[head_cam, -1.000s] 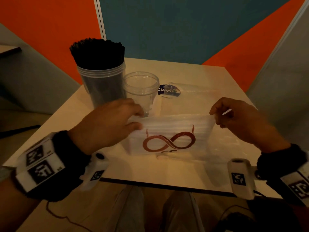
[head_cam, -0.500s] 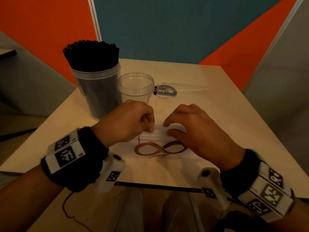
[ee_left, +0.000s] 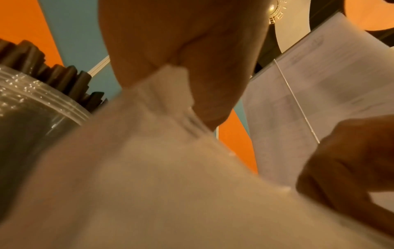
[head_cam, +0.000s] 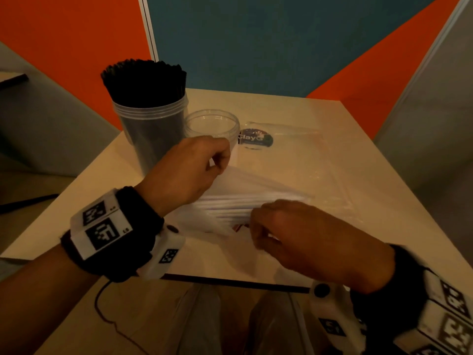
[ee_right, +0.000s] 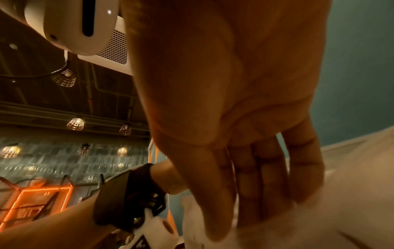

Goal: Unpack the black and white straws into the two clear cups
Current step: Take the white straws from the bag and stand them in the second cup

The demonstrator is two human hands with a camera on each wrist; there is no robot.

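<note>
On the table (head_cam: pixel 294 111), a tall clear cup (head_cam: pixel 151 134) packed with black straws (head_cam: pixel 143 80) stands beside an empty cup (head_cam: pixel 211 124). The left hand (head_cam: pixel 189 172) pinches the bag of white straws (head_cam: pixel 250 201); the right hand (head_cam: pixel 307 239) seems to pinch its near edge.

black straws (head_cam: pixel 143 82), white straws (head_cam: pixel 245 203), orange wall (head_cam: pixel 71 42)
</note>
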